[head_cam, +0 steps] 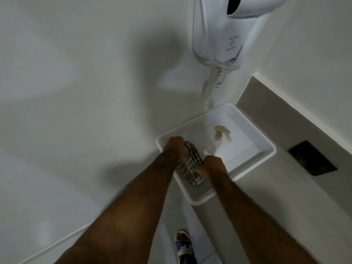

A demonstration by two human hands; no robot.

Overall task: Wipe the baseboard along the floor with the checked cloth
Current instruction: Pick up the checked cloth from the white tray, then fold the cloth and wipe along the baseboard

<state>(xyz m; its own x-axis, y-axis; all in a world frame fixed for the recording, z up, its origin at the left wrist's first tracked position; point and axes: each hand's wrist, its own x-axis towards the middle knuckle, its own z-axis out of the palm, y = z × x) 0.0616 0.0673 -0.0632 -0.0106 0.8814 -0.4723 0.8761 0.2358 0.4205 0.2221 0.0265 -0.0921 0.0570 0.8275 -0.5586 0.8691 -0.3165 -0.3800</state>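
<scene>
Both hands, left hand (174, 147) and right hand (211, 166), are closed tight in a wringing grip on the checked cloth (189, 164) over the white basin (262, 147). If wrung poorly, it may drip on the floor (198, 231) before reaching the baseboard (62, 242).

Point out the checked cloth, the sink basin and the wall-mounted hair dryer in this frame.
checked cloth (190, 166): head view, middle of the bunched fabric between both hands.
sink basin (266, 147): head view, right rim.
wall-mounted hair dryer (219, 35): head view, white body.
</scene>
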